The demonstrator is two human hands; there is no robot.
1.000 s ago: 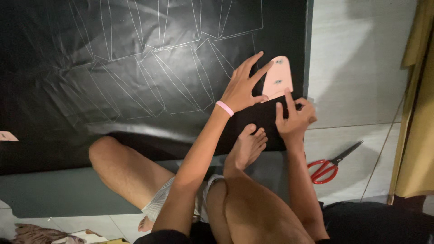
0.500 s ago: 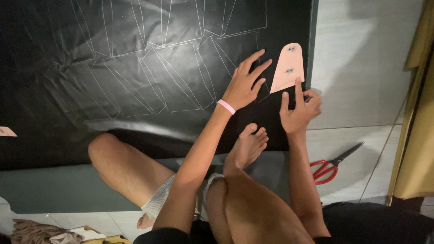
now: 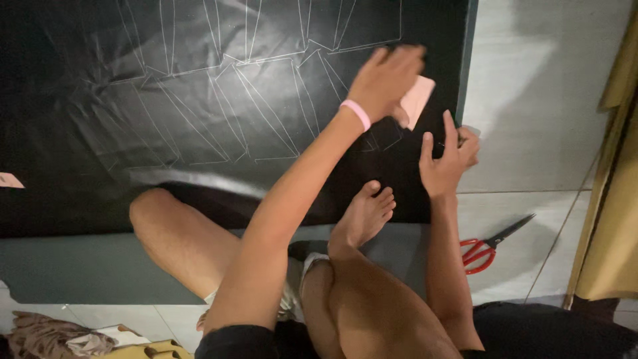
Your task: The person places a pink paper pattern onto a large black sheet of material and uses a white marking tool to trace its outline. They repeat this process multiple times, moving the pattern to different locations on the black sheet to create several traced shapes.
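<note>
A large black fabric sheet [image 3: 199,86] covered with white chalk outlines lies on the floor in front of me. My left hand [image 3: 384,81], with a pink band on the wrist, is lifted over the sheet's right part and holds a pink card template [image 3: 417,100], which is blurred by motion. My right hand [image 3: 446,158] rests on the fabric near its right edge, just below the template, with thumb and forefinger raised and the other fingers curled. Whether it holds anything small is hidden. My bare foot [image 3: 364,214] rests on the sheet's near edge.
Red-handled scissors [image 3: 488,247] lie on the grey tiled floor to the right of my right arm. A yellow-brown curtain [image 3: 615,199] hangs at the far right. A small pink piece [image 3: 9,180] sits at the left edge, and crumpled cloth [image 3: 60,336] lies at bottom left.
My left hand has lifted the pink template off the fabric and swung it up and to the right. My right hand has stayed near the fabric's right edge.
</note>
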